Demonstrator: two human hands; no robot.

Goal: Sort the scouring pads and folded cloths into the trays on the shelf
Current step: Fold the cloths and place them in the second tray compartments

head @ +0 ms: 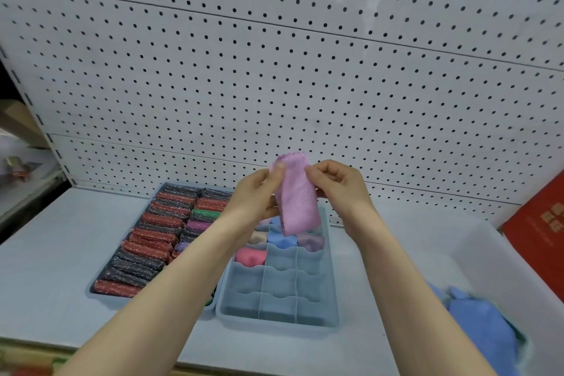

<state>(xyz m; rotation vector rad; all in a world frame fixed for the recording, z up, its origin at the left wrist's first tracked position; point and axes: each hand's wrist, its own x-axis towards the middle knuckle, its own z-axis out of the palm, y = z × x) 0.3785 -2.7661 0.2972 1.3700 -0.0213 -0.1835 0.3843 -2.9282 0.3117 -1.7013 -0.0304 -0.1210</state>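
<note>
Hanging below both hands' grip: pink cloth (297, 201)

A pink cloth (297, 201) with a fine waffle-like texture. Behind it, a white pegboard (274, 70) dotted with evenly spaced dark holes. A pale blue shelf (45, 253) carries two grey-blue trays. The left tray (100, 291) is packed with glittery scouring pads (152, 241), mostly red and black, with single green, magenta and purple ones. The divided tray (274, 319) holds beige, blue, lilac and pink-red cloths. Blue cloths (482, 327) lie in a translucent white bin (488, 253). A red box (537, 238) bears gold lettering.
</note>
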